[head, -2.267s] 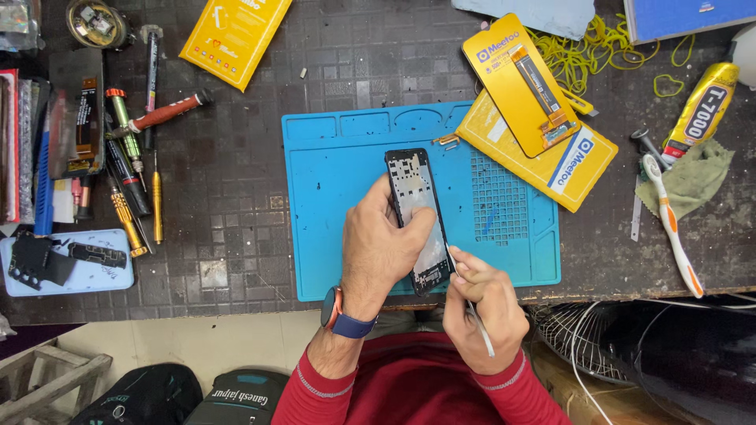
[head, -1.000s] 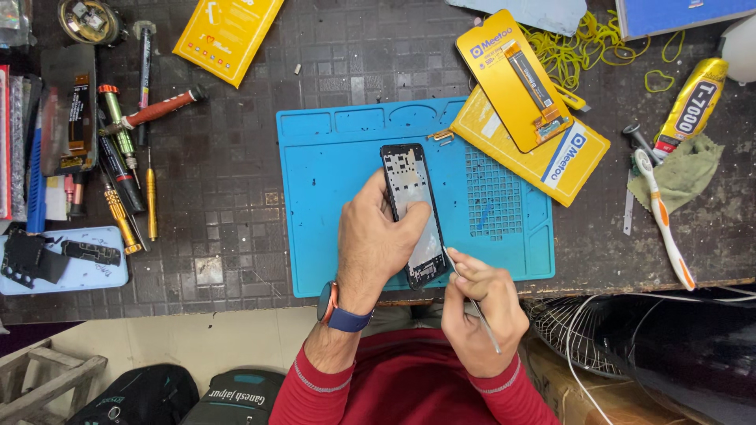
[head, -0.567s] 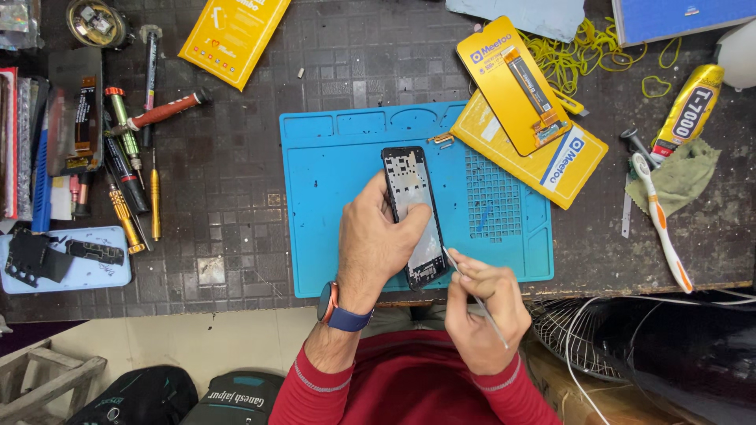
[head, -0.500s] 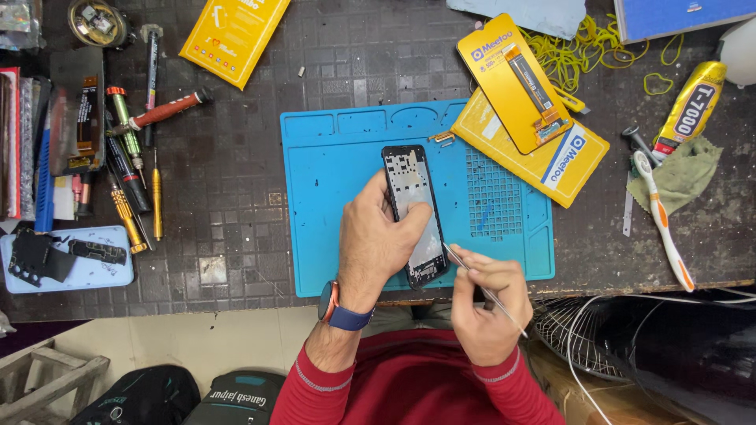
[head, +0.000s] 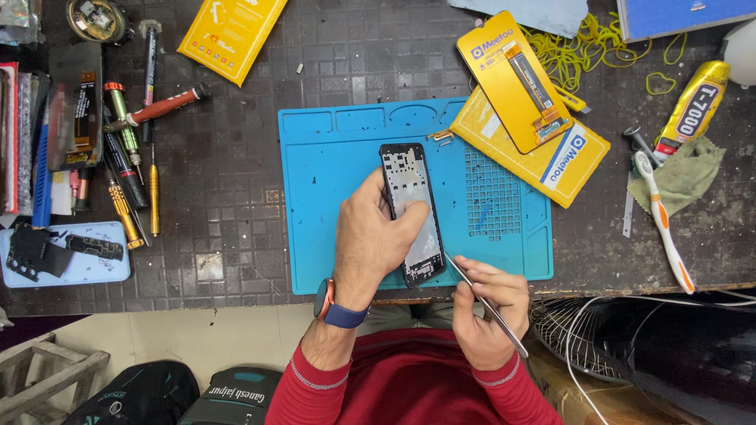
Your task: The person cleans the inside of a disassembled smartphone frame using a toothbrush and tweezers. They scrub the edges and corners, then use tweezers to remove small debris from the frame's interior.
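Note:
An opened black phone frame (head: 412,206) lies lengthwise on the blue work mat (head: 331,173). My left hand (head: 370,240) rests over its left side and pins it down with thumb and fingers. My right hand (head: 488,311) grips a thin metal pry tool (head: 482,301) like a pen. The tool's tip touches the phone's lower right edge.
Two yellow parts boxes (head: 529,110) lie at the mat's upper right, a third (head: 232,31) at the upper left. Screwdrivers and tools (head: 126,157) crowd the left. A toothbrush (head: 663,220), glue tube (head: 693,106) and green cloth (head: 683,175) sit right. A wire fan guard (head: 575,330) is below the table edge.
My right hand has shifted slightly, keeping the pry tool's tip at the phone's lower right edge. My left hand stays on the phone.

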